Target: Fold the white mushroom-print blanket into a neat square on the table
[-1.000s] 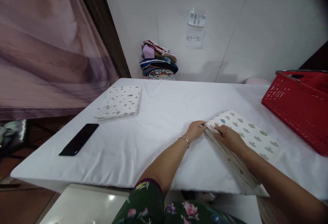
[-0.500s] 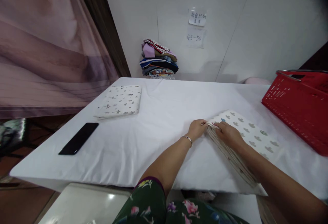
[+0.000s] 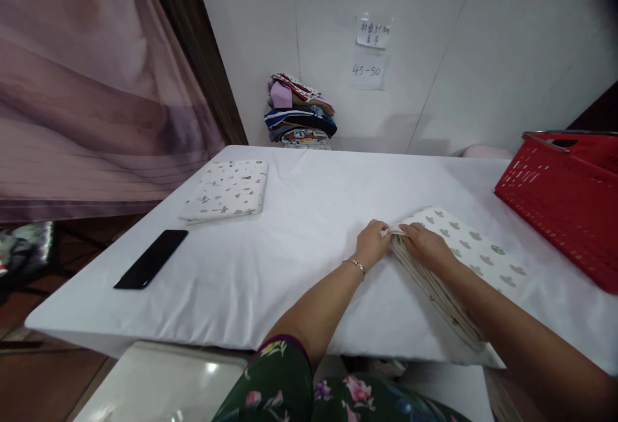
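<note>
A folded white cloth (image 3: 476, 251) with grey printed shapes lies at the right front of the table, its several layers showing along the left edge. My left hand (image 3: 373, 244) pinches the far left corner of this cloth between thumb and fingers. Close beside it, my right hand (image 3: 427, 246) grips the same edge, with the fingers closed over the top layers. My right forearm crosses above the cloth and hides part of its near side.
Another folded printed cloth (image 3: 232, 189) lies at the table's left, with a black phone (image 3: 152, 260) nearer the front. A red basket (image 3: 564, 203) stands on the right. Behind the white table (image 3: 309, 216) is a stack of folded fabrics (image 3: 302, 113) against the wall.
My right hand has shifted slightly left along the cloth's edge, closer to my left hand. Both hands keep hold of the corner, and the cloth stays in place.
</note>
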`<action>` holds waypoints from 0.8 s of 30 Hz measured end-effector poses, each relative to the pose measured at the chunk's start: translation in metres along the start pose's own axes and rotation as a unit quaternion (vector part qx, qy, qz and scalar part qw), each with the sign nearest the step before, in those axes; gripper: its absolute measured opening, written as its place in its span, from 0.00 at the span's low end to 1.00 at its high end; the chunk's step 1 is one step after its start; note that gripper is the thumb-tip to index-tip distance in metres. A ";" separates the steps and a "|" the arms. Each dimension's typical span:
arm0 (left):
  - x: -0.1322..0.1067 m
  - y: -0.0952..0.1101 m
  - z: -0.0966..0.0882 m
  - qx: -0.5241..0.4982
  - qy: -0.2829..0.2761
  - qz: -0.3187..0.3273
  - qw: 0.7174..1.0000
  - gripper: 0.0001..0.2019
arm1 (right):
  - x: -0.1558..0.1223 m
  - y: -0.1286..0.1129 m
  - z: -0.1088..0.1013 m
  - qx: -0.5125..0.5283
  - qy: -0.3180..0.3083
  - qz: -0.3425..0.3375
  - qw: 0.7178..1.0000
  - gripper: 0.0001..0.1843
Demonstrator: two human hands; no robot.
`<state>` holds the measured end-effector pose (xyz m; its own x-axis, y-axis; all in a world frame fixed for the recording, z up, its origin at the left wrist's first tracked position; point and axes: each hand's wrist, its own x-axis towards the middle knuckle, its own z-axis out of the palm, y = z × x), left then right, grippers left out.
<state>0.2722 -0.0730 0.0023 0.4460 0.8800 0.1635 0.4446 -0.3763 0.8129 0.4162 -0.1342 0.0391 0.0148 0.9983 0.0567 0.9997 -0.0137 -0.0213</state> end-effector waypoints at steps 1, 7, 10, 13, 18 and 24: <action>-0.005 0.002 0.001 0.004 0.027 -0.004 1.000 0.10 | 0.001 0.001 0.001 0.002 0.001 0.000 1.000 0.19; -0.025 0.014 0.014 0.016 -0.018 -0.036 0.999 0.10 | 0.005 0.006 0.005 0.002 0.001 -0.014 1.000 0.18; -0.024 0.017 0.023 -0.092 -0.031 -0.141 0.985 0.09 | 0.006 0.007 0.005 0.012 -0.005 -0.016 1.000 0.17; -0.018 0.020 0.033 -0.198 -0.041 -0.223 0.954 0.10 | 0.007 0.008 0.005 0.026 -0.013 -0.020 0.999 0.17; -0.008 0.026 0.051 -0.260 -0.027 -0.295 0.919 0.12 | 0.004 0.003 0.002 0.047 -0.023 -0.026 0.998 0.17; 0.002 0.024 0.061 -0.290 0.009 -0.318 0.903 0.10 | 0.005 0.014 0.002 0.136 -0.001 -0.037 0.990 0.17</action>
<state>0.3310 -0.0983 -0.0121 0.2279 0.8717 -0.4339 0.1228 0.4163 0.9009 0.4300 -0.1295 0.0371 -0.0596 0.9961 0.0658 0.9552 0.0760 -0.2860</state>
